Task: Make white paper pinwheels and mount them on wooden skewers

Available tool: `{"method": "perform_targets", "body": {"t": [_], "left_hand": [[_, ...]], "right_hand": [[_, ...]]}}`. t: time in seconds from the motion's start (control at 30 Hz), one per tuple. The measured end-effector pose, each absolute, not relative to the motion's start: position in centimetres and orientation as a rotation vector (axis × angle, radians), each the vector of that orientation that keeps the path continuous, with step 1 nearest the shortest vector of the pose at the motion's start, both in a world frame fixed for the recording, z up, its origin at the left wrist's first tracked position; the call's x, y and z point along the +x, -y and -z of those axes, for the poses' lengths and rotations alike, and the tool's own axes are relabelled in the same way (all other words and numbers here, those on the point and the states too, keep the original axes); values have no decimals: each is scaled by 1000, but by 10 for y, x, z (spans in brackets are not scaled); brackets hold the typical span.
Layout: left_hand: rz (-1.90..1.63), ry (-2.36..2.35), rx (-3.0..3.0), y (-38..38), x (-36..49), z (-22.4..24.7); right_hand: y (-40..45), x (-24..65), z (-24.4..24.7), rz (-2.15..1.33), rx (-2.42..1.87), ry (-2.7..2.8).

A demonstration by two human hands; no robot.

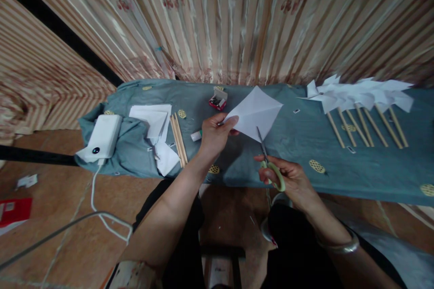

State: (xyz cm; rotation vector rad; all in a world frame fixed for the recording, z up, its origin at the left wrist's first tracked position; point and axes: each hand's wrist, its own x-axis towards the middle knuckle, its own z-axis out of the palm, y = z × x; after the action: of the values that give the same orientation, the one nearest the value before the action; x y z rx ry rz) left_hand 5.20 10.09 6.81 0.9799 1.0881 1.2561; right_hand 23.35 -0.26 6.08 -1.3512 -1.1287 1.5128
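My left hand (217,133) pinches the left corner of a creased white sheet of paper (256,113), held above the cloth-covered table. In my right hand (288,176) is a pair of scissors (265,156) with pale green handles. The blades point up and meet the lower edge of the sheet; how far they are parted is too small to tell. Just beyond my left hand sits a small red and white box (218,99) with its lid up and dark bits inside. A white-capped tube (195,135) lies partly hidden by my left hand.
Paper pinwheels (366,92) on wooden sticks (381,124) lie in a row at the right. At the left are white paper sheets (159,115), loose wooden sticks (178,140) and a white power bank (104,137) with a cable (93,189). A pleated curtain (237,22) hangs behind the table.
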Motion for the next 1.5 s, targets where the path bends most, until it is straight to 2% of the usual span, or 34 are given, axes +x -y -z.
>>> {"method": "perform_targets", "body": {"t": [1.5], "left_hand": [[-1154,-1074,938,-92,54,-67]], "right_hand": [[-2,231,-59,-1464,-1379,1107]]}}
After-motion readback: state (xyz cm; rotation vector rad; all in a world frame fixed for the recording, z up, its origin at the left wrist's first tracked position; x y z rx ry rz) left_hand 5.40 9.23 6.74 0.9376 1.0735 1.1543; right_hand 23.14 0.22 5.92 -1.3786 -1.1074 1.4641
